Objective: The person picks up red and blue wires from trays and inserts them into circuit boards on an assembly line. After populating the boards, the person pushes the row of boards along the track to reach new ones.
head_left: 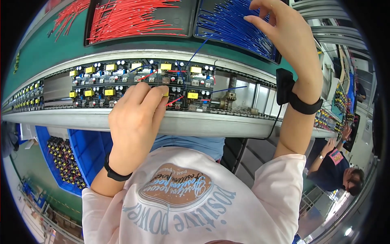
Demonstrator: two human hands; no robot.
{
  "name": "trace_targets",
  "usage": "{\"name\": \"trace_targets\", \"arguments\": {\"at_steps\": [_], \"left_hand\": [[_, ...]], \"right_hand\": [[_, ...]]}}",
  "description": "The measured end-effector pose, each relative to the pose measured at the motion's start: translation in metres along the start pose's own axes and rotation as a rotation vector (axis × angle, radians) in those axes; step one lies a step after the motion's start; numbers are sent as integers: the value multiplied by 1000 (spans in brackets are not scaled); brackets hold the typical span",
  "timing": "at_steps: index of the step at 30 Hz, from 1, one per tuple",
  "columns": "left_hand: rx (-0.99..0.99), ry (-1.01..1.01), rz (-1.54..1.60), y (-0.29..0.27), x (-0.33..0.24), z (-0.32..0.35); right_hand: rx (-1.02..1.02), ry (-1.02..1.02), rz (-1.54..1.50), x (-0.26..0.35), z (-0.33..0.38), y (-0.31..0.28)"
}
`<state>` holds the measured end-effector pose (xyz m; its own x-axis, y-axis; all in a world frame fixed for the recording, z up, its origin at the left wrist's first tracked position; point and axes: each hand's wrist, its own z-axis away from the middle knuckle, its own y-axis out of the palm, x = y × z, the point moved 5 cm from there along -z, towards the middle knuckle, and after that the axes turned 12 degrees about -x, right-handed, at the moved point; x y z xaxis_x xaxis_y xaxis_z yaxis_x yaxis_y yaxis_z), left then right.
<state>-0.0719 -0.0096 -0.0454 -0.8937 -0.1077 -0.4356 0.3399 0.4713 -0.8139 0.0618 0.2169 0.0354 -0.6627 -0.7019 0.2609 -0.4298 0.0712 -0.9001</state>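
Observation:
My left hand (136,112) is on the near row of a long panel of black circuit boards (101,75). Its fingers are bent and drawn together beside a yellow block component; what they pinch, if anything, is hidden. Just right of the fingertips, a short red wire (175,101) stands out from the board. Over the tray of blue wires (231,24), my right hand (276,20) has thumb and forefinger apart, with no wire visible between them. More red and blue wires stick out of the boards, among them a long blue wire (199,49) slanting toward the blue tray.
A dark tray of red wires (134,22) lies left of the blue ones, with loose red wires (69,18) beyond it. The boards sit on a metal-railed conveyor (195,122). Below left, a blue bin (87,158) stands near stacked boards. Another person (337,166) is at far right.

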Motion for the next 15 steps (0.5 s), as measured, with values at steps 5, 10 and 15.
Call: {"name": "trace_targets", "arguments": {"at_steps": [5, 10, 15], "left_hand": [[1, 4, -44, -3, 1, 1], [26, 85, 6, -10, 5, 0], [32, 9, 140, -46, 22, -16]], "right_hand": [[107, -132, 63, -31, -11, 30], [163, -68, 49, -55, -1, 43], [26, -105, 150, -54, 5, 29]]}}
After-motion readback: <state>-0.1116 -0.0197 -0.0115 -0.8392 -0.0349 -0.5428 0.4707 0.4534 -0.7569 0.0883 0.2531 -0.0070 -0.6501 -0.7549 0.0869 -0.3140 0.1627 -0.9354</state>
